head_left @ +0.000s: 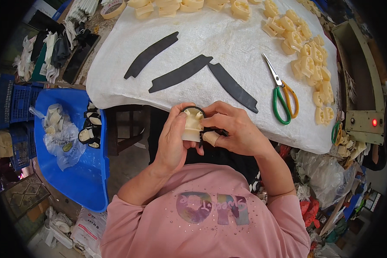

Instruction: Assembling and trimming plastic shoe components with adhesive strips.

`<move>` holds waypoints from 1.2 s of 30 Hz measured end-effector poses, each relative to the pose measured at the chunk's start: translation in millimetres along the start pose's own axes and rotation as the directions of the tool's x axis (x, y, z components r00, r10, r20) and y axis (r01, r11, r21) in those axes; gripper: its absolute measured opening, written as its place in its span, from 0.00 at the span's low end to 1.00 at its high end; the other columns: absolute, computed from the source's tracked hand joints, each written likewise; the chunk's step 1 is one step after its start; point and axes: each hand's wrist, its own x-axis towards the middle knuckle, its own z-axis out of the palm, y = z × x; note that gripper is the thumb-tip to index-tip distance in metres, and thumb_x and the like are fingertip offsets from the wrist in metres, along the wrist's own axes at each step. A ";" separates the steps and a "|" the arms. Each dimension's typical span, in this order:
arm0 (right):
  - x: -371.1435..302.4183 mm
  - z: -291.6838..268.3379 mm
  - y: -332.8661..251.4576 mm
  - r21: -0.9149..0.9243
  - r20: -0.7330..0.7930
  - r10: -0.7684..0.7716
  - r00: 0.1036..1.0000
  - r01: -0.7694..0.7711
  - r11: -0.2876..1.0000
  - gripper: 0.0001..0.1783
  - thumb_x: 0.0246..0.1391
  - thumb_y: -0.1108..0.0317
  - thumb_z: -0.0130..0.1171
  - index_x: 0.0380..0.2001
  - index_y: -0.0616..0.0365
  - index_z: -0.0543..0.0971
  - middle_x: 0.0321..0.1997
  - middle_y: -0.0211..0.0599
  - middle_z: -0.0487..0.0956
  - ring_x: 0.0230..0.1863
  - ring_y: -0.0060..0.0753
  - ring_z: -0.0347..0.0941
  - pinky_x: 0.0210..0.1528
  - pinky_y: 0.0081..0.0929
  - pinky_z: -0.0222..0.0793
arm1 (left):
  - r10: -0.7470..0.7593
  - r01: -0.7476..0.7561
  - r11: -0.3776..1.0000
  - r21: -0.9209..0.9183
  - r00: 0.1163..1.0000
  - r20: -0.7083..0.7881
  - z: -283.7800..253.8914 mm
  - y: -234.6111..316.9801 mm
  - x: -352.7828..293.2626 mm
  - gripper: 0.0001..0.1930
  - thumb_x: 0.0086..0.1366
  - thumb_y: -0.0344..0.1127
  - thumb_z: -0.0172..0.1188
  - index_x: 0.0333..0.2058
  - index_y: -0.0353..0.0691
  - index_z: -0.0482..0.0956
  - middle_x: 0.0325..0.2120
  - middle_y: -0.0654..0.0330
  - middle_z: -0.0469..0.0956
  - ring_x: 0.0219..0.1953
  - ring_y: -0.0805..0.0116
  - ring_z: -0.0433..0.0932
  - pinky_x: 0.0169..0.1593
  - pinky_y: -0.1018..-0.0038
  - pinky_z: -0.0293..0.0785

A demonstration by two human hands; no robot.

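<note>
Close in front of my body, just off the table's near edge, my left hand is wrapped round a cream-coloured moulded piece with a hollow, ribbed inside. A thin black strip runs round its curved rim. My right hand is closed at the piece's right side, fingers bent over the strip; the exact grip is partly hidden. A tan covering wraps the right thumb. Three flat, dark, curved strips lie beyond my hands on the white cloth. Scissors with green and orange handles lie to the right, blades slightly apart.
Many cream moulded pieces are heaped along the table's right and far edges. At left stands a blue tub holding a plastic bag and black-edged pieces. A metal box with a red light is at right. The white cloth covers the table.
</note>
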 end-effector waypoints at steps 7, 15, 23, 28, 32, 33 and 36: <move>-5.0 2.2 -1.6 -0.215 0.031 -0.102 0.994 0.106 0.971 0.09 0.42 0.72 0.60 0.27 0.63 0.73 0.40 0.50 0.71 0.37 0.49 0.71 0.39 0.37 0.70 | -0.042 0.042 0.999 0.010 0.999 0.022 2.8 -2.1 2.6 0.16 0.70 0.39 0.34 0.50 0.39 0.60 0.30 0.60 0.69 0.21 0.78 0.68 0.18 0.78 0.73; -5.0 6.5 10.8 -0.268 -0.015 -0.176 0.984 0.166 0.949 0.09 0.47 0.72 0.58 0.32 0.63 0.73 0.41 0.49 0.71 0.38 0.45 0.72 0.39 0.34 0.70 | -0.080 0.086 0.990 -0.108 0.995 0.063 -1.4 -6.0 1.2 0.17 0.70 0.42 0.34 0.52 0.44 0.62 0.35 0.58 0.72 0.23 0.74 0.72 0.20 0.75 0.71; -16.6 11.6 29.5 0.396 -0.174 0.019 0.985 0.053 0.917 0.17 0.55 0.74 0.51 0.49 0.60 0.71 0.41 0.40 0.74 0.38 0.30 0.76 0.40 0.24 0.71 | -0.050 0.064 0.989 -0.131 0.993 0.107 3.8 4.4 2.4 0.19 0.71 0.47 0.31 0.53 0.45 0.61 0.33 0.52 0.74 0.23 0.70 0.72 0.23 0.73 0.66; -17.3 13.6 26.6 0.392 -0.191 0.023 0.981 0.055 0.918 0.17 0.55 0.73 0.53 0.49 0.60 0.71 0.42 0.40 0.74 0.39 0.30 0.76 0.40 0.25 0.72 | -0.058 0.070 0.986 -0.152 0.995 0.080 4.0 7.5 2.4 0.19 0.71 0.45 0.32 0.53 0.41 0.58 0.33 0.51 0.72 0.23 0.67 0.71 0.25 0.74 0.68; -18.8 15.3 27.2 0.415 -0.197 0.038 0.980 0.049 0.909 0.18 0.54 0.72 0.54 0.50 0.61 0.71 0.44 0.41 0.73 0.41 0.31 0.75 0.41 0.26 0.72 | -0.080 0.092 0.981 -0.170 0.994 0.078 4.5 9.2 2.0 0.20 0.71 0.47 0.32 0.53 0.43 0.60 0.34 0.54 0.71 0.23 0.67 0.71 0.25 0.74 0.68; -18.8 15.6 27.2 0.418 -0.196 0.035 0.980 0.051 0.907 0.18 0.54 0.72 0.54 0.50 0.61 0.71 0.44 0.41 0.73 0.41 0.31 0.75 0.41 0.26 0.72 | -0.083 0.097 0.977 -0.190 0.994 0.077 5.1 9.3 2.2 0.20 0.71 0.47 0.31 0.53 0.43 0.61 0.33 0.54 0.72 0.23 0.67 0.71 0.25 0.73 0.66; -16.4 16.1 25.7 0.490 -0.193 0.070 0.979 0.035 0.871 0.19 0.54 0.71 0.55 0.50 0.61 0.71 0.46 0.40 0.73 0.42 0.31 0.74 0.43 0.27 0.72 | -0.078 0.094 0.975 -0.201 0.993 0.086 6.4 11.1 3.1 0.21 0.71 0.47 0.30 0.53 0.44 0.63 0.32 0.56 0.72 0.22 0.66 0.71 0.25 0.72 0.65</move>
